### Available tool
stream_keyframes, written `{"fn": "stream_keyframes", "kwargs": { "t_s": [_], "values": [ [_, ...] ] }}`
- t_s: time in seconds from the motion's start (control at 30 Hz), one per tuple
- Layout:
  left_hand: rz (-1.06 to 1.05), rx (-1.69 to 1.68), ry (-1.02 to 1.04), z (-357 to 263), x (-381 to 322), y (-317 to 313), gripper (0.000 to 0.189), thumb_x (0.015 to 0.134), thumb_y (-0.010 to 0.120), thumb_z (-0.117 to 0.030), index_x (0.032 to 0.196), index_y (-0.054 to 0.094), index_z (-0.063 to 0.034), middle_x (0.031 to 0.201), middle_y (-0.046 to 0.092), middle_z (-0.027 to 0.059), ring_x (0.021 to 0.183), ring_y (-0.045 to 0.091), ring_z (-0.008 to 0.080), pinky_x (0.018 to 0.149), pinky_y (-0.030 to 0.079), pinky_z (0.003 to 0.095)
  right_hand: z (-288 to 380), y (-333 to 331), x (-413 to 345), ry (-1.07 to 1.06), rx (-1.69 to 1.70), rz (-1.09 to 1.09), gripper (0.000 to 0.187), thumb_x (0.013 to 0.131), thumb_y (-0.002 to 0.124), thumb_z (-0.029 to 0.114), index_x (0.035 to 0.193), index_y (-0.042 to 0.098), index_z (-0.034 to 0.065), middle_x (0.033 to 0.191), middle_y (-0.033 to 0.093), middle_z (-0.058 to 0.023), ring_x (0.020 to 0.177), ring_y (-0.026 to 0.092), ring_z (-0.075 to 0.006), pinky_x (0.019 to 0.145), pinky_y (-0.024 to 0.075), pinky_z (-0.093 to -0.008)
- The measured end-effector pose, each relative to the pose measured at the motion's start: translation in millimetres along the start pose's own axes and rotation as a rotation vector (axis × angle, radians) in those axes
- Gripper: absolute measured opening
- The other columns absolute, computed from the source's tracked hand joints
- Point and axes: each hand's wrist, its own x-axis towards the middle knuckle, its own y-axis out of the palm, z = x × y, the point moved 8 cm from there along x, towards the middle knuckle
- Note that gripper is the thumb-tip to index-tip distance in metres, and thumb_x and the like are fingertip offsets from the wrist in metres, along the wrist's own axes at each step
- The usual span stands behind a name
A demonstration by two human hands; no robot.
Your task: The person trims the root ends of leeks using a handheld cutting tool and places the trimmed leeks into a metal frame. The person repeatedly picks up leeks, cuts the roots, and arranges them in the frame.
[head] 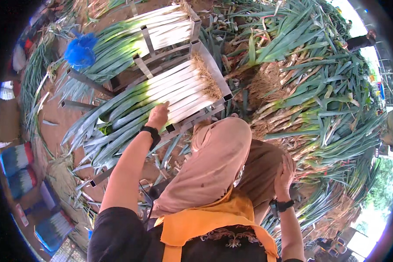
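Cleaned leeks [180, 90] lie side by side in a metal frame [213, 70], white shanks to the right with their roots near its end plate, green leaves hanging out to the left. My left hand [159, 115], with a black band at the wrist, rests on the near edge of this row where white turns to green; whether its fingers grip a leek cannot be told. My right hand [284, 175] lies on my right knee, fingers extended, holding nothing. Behind, a second metal frame section holds another row of leeks [170, 29].
A large heap of untrimmed leeks [301, 108] fills the right side. Blue plastic twine [81, 50] hangs on a post at the upper left. Metal bars [101, 177] of the stand jut out leftward. Packed leek bundles [52, 229] lie at the lower left. Another person's arm [360, 42] shows at the upper right.
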Motion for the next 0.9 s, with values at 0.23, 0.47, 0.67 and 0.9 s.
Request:
{"fn": "stream_keyframes", "kwargs": {
  "t_s": [0.23,0.47,0.67,0.9],
  "values": [
    [0.129,0.212,-0.089,-1,12,6,0.051,0.093,0.050,-0.015,0.141,0.041,-0.0015,0.109,0.066,0.0231,0.104,0.063,0.0363,0.087,0.050,0.0462,-5,-1,-2,0.027,0.026,-0.001,0.035,0.091,0.051,0.010,0.123,0.060,-0.0014,0.129,0.059,-0.0150,0.121,0.052,-0.0348,0.108,0.0351,-0.0441],
    [0.045,0.181,-0.050,5,38,-25,0.052,0.086,0.057,-0.009,0.137,0.046,-0.0043,0.111,0.068,0.0170,0.105,0.064,0.0346,0.084,0.053,0.0435,-1,2,8,0.087,0.025,0.047,0.033,0.092,0.053,0.011,0.122,0.061,-0.0004,0.129,0.059,-0.0147,0.121,0.051,-0.0357,0.108,0.0358,-0.0449],
    [0.106,0.299,-0.063,16,49,-8,0.046,0.091,0.048,-0.010,0.137,0.047,-0.0039,0.113,0.066,0.0214,0.108,0.062,0.0381,0.088,0.052,0.0465,14,8,20,0.046,-0.128,0.098,0.034,0.089,0.051,0.010,0.121,0.062,0.0027,0.130,0.058,-0.0126,0.122,0.049,-0.0363,0.108,0.0344,-0.0476],
    [0.120,0.169,0.007,1,41,-32,0.037,0.095,0.046,-0.014,0.128,0.051,0.0011,0.110,0.064,0.0249,0.103,0.062,0.0414,0.087,0.050,0.0493,32,12,41,-0.027,-0.108,0.130,0.037,0.089,0.051,0.011,0.124,0.060,0.0030,0.133,0.056,-0.0125,0.125,0.046,-0.0370,0.107,0.0339,-0.0488]
  ]
}}
